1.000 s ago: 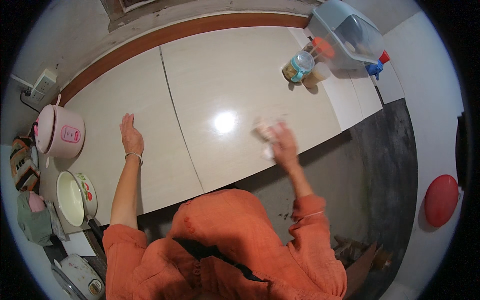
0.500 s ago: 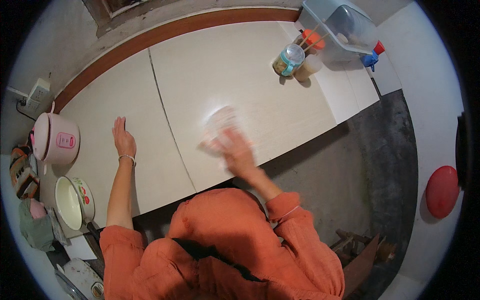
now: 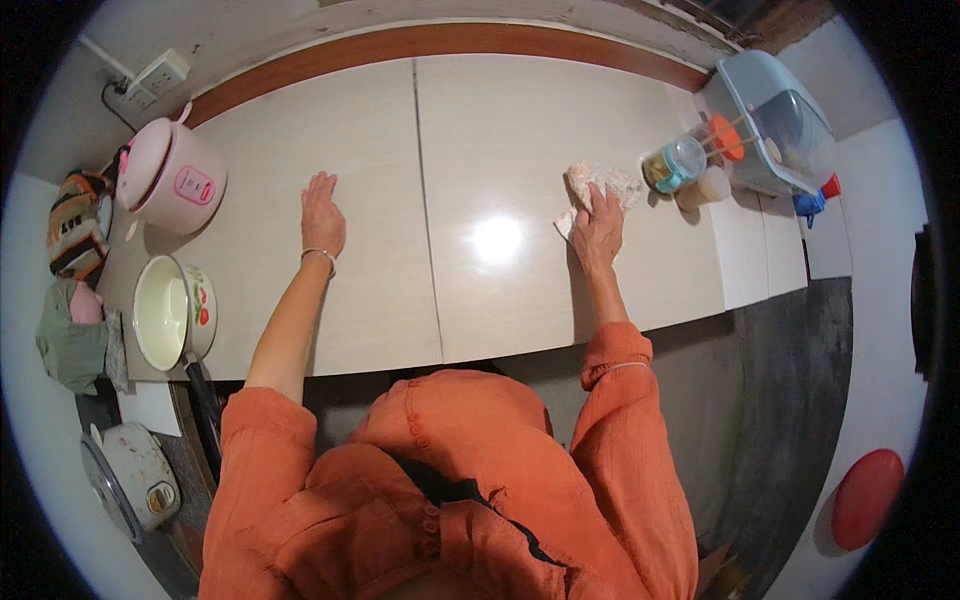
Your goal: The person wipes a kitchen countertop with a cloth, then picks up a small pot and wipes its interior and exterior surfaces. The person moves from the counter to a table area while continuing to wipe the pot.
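Observation:
Under my right hand (image 3: 598, 228) is a crumpled, pale pinkish-white cloth (image 3: 618, 187), pressed on the tiled countertop (image 3: 520, 140) just left of a group of jars. The fingers bend over the cloth and grip it. My left hand (image 3: 322, 215) rests on the left part of the counter, fingers stretched out and nothing in it, a bracelet round the wrist. Nearest to the cloth stands a glass jar with a light-blue band and handle (image 3: 672, 165).
An orange-lidded jar (image 3: 726, 138) and a cloudy container (image 3: 705, 190) stand by the glass jar. Behind them is a clear bluish bin (image 3: 775, 120). At left are a pink rice cooker (image 3: 175, 180) and an enamel pot (image 3: 175, 310), its dark handle jutting toward me. A red oval object (image 3: 867, 500) is at far right.
My right hand has carried the cloth across the counter to the right, close to the jars, and its motion blur is gone. My view has shifted; my left hand still lies on the counter.

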The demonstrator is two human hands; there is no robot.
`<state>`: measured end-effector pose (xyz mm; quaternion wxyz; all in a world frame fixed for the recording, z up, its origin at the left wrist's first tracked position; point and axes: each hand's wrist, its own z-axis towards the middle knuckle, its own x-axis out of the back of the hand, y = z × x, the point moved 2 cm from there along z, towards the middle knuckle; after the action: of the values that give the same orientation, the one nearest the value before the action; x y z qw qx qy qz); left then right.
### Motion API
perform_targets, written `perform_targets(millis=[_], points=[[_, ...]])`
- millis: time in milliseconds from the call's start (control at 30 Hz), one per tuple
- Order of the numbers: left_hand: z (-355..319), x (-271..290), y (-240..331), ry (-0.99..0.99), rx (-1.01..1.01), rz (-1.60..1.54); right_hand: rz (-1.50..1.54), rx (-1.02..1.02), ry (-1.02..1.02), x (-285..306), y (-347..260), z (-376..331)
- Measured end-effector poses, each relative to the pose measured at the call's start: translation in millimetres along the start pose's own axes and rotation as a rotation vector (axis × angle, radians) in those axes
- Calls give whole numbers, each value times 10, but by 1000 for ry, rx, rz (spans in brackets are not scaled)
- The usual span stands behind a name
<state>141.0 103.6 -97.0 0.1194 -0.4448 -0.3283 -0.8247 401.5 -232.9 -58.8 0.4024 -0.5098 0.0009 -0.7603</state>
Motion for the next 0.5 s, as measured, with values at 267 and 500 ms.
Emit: perform_targets(millis=[267,500], points=[[32,34,-15,-51,35,-4,395,608,-383,-193,-1789,-899],[-363,160,1,-162,-31,59,498,783,-707,263,-1444,-1241]])
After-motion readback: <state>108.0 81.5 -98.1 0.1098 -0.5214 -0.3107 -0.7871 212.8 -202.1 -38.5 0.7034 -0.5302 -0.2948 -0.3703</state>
